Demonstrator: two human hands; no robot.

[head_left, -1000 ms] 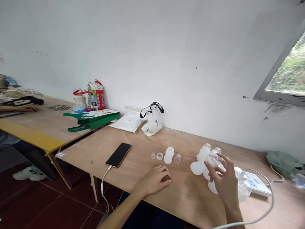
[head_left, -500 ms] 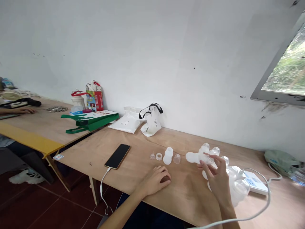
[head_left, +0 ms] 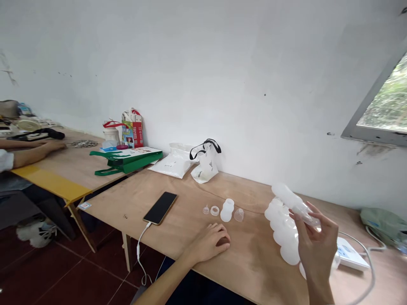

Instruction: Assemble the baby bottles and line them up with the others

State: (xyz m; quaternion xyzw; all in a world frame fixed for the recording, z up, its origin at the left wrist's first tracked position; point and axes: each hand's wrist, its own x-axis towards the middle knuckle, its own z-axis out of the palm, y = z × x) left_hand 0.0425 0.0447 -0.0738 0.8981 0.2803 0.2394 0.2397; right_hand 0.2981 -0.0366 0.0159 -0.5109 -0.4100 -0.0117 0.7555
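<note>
My right hand [head_left: 318, 237] holds a small milky-white baby bottle [head_left: 288, 197] by its clear cap end, raised and tilted above a cluster of similar white bottles [head_left: 282, 233]. My left hand [head_left: 213, 242] rests on the tabletop near the front edge, holding nothing, its fingers loosely bent. Beyond it stands a row of loose parts: a clear nipple [head_left: 206, 209], a white ring [head_left: 215, 210], a ribbed white bottle body [head_left: 227, 211] and a clear dome cap [head_left: 238, 214].
A phone [head_left: 160, 207] on a white cable lies left of my hands. White bags [head_left: 206, 166] and a green bag [head_left: 127, 161] are against the wall. To the right are a white box [head_left: 352, 254], a cable and a grey-green pouch [head_left: 378, 222]. A co-worker's arm [head_left: 32, 154] rests on the far-left table.
My right hand has lifted a bottle up and to the right, off the cluster. My left hand stays on the table. The co-worker's arm has come further into view.
</note>
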